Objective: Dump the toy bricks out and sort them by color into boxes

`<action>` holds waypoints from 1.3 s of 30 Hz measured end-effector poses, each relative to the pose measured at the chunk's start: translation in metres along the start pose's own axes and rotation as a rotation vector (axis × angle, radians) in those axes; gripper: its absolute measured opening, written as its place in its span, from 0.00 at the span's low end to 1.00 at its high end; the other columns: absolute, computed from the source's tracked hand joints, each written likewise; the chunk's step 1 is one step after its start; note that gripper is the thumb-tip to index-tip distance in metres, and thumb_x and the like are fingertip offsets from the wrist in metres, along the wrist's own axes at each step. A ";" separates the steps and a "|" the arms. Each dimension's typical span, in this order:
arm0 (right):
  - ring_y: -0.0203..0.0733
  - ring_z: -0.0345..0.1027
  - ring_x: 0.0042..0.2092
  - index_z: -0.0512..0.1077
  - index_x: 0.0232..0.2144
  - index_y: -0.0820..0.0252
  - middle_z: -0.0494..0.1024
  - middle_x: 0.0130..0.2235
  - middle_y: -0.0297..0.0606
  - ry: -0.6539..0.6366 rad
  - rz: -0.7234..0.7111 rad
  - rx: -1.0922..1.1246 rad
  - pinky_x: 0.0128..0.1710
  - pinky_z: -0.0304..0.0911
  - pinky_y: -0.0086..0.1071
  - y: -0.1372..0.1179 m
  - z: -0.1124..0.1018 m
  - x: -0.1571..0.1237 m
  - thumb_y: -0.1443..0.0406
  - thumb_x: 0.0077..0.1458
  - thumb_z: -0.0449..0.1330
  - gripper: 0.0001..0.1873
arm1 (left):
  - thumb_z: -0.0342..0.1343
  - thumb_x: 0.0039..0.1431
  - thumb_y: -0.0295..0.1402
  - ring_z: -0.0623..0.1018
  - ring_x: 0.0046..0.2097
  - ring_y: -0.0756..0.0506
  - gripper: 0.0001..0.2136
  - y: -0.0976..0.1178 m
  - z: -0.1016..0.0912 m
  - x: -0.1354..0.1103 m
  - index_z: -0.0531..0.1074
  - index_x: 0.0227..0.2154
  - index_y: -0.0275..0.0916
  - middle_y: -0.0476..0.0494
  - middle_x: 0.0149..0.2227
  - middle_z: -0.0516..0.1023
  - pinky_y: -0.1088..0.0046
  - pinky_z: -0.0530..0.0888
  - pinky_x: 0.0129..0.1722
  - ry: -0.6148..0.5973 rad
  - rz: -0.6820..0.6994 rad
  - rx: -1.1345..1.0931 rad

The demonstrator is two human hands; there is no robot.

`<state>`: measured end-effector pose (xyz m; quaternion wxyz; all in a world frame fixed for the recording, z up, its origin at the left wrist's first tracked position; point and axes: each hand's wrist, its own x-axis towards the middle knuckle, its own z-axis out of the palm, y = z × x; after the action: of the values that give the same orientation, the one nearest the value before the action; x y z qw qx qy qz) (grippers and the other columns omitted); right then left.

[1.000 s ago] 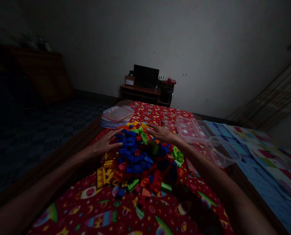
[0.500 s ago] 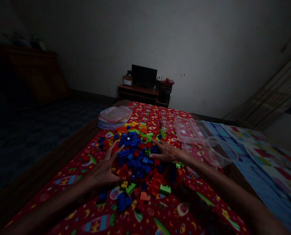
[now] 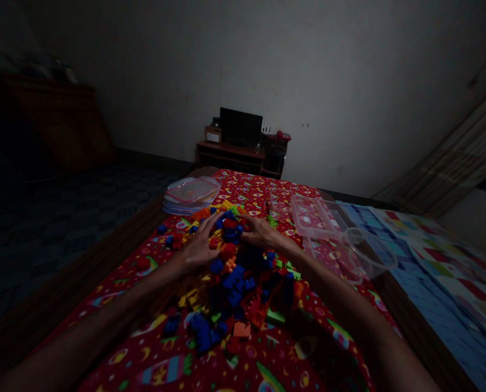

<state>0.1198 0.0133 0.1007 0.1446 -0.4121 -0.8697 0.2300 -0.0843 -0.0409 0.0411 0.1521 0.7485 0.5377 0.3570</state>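
A heap of toy building blocks, blue, red, orange, yellow and green, is spread over a red patterned cloth. At its far part, my left hand and my right hand face each other with curled fingers. Between them they cup a clump of mostly blue and red blocks. The fingertips are partly hidden among the pieces. Whether the clump is lifted clear of the heap I cannot tell. Loose blue blocks lie nearer to me, with an orange block beside them.
Stacked clear lids sit beyond the heap at the left edge. On the right stand clear plastic containers and a clear round-rimmed tub. A bed with a patchwork cover adjoins that side. A monitor stands against the far wall.
Both hands have moved closer together at the far part of the heap, gathering blocks between them. The heap has shifted, and yellow blocks now show at its near left.
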 end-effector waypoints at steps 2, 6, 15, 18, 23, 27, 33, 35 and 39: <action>0.49 0.68 0.53 0.60 0.62 0.62 0.72 0.56 0.45 -0.004 -0.041 -0.016 0.52 0.63 0.39 0.000 -0.016 -0.012 0.63 0.57 0.57 0.31 | 0.60 0.47 0.47 0.56 0.66 0.33 0.46 0.000 -0.012 0.006 0.47 0.66 0.37 0.33 0.67 0.53 0.54 0.59 0.64 -0.016 -0.005 0.018; 0.51 0.66 0.56 0.56 0.65 0.57 0.70 0.57 0.48 -0.085 -0.103 -0.086 0.55 0.61 0.44 0.011 -0.038 -0.070 0.59 0.60 0.56 0.33 | 0.54 0.53 0.52 0.61 0.64 0.34 0.40 -0.013 -0.038 -0.008 0.53 0.65 0.39 0.36 0.66 0.58 0.55 0.62 0.62 -0.148 -0.009 0.098; 0.69 0.32 0.68 0.33 0.68 0.44 0.28 0.70 0.52 -0.237 -0.162 -0.366 0.60 0.48 0.59 0.040 0.035 -0.140 0.55 0.44 0.70 0.62 | 0.60 0.48 0.57 0.47 0.68 0.24 0.48 -0.008 -0.003 -0.116 0.41 0.67 0.56 0.39 0.71 0.36 0.38 0.59 0.58 -0.348 0.252 0.241; 0.68 0.42 0.66 0.34 0.68 0.43 0.37 0.69 0.54 -0.178 -0.238 -0.418 0.57 0.54 0.56 0.040 0.051 -0.117 0.57 0.49 0.67 0.57 | 0.63 0.47 0.53 0.45 0.68 0.23 0.51 -0.004 0.020 -0.115 0.37 0.67 0.57 0.37 0.71 0.34 0.35 0.58 0.57 -0.257 0.258 0.281; 0.52 0.63 0.50 0.43 0.68 0.52 0.65 0.54 0.52 -0.068 -0.324 -0.405 0.44 0.64 0.40 0.036 0.049 -0.075 0.59 0.53 0.64 0.48 | 0.58 0.58 0.38 0.50 0.68 0.30 0.40 -0.001 0.020 -0.073 0.39 0.68 0.53 0.38 0.71 0.37 0.45 0.60 0.61 -0.074 0.264 0.265; 0.43 0.66 0.41 0.58 0.63 0.55 0.73 0.44 0.46 0.033 -0.344 -0.386 0.37 0.61 0.32 0.029 0.016 -0.041 0.61 0.56 0.60 0.34 | 0.54 0.60 0.41 0.54 0.67 0.32 0.34 -0.006 0.001 -0.039 0.48 0.67 0.46 0.38 0.70 0.40 0.51 0.64 0.60 -0.018 0.188 0.260; 0.34 0.66 0.29 0.76 0.44 0.62 0.77 0.30 0.36 -0.013 -0.199 -0.204 0.29 0.54 0.26 0.020 -0.043 0.030 0.64 0.58 0.56 0.15 | 0.46 0.61 0.53 0.67 0.61 0.35 0.27 -0.036 -0.038 -0.023 0.66 0.57 0.43 0.39 0.65 0.60 0.55 0.68 0.58 0.058 0.120 0.325; 0.35 0.67 0.29 0.78 0.38 0.65 0.77 0.29 0.39 0.081 -0.115 -0.237 0.28 0.53 0.26 0.022 -0.044 0.059 0.66 0.58 0.54 0.14 | 0.43 0.61 0.55 0.69 0.59 0.36 0.28 -0.053 -0.048 -0.028 0.70 0.54 0.41 0.38 0.61 0.67 0.56 0.67 0.58 0.091 0.077 0.353; 0.42 0.72 0.39 0.78 0.41 0.67 0.80 0.39 0.45 0.070 -0.031 -0.202 0.35 0.60 0.28 0.028 -0.025 0.119 0.58 0.63 0.51 0.20 | 0.38 0.60 0.56 0.68 0.60 0.35 0.33 -0.093 -0.051 -0.046 0.70 0.53 0.36 0.32 0.58 0.70 0.53 0.64 0.60 0.191 -0.106 0.416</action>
<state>0.0757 0.1292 0.1147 0.1360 -0.4189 -0.8891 0.1246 -0.1924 -0.0553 0.0024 -0.0381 0.6973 0.6502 0.2992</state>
